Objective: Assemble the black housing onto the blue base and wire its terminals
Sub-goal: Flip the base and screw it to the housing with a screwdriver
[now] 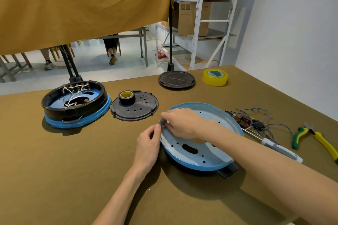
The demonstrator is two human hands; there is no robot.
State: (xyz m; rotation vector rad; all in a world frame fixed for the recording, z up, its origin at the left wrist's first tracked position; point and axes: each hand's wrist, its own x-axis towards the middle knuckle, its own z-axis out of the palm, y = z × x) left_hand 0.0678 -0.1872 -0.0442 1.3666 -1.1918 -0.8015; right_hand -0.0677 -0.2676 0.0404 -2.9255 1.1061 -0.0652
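Olive-brown cloth covers the surface [54, 170], with a mustard curtain hanging beyond its far edge and white shelving at the far right. Near the middle of the surface lies the blue base [192, 153], open side up, a black tab jutting from its near edge. Both hands meet at its left rim: the left hand [148, 144] has curled fingers against the outside of the rim, and the right hand [181, 124] reaches across the dish with fingertips bunched at the same spot — each grip looks closed on the rim or on something small there, though what is pinched I cannot tell.

Toward the far left corner sits a finished-looking unit [75, 102], its black housing already on a blue base with white wires inside. Two black discs lie apart: one [134, 106] carrying a roll of black tape [126, 97], one [176, 80] at the far edge beside a yellow tape roll [215, 77]. At the right edge lie a wiring bundle [254, 122], a screwdriver [278, 147] and pliers [314, 137].

Risks, as I judge them: the base could slide or tip on the cloth if the rim is pressed unevenly, and the right forearm, crossing above the dish, might snag the loose wires — they lie just beside it.

The right hand hides the rim detail, and the forearm covers part of the dish floor.
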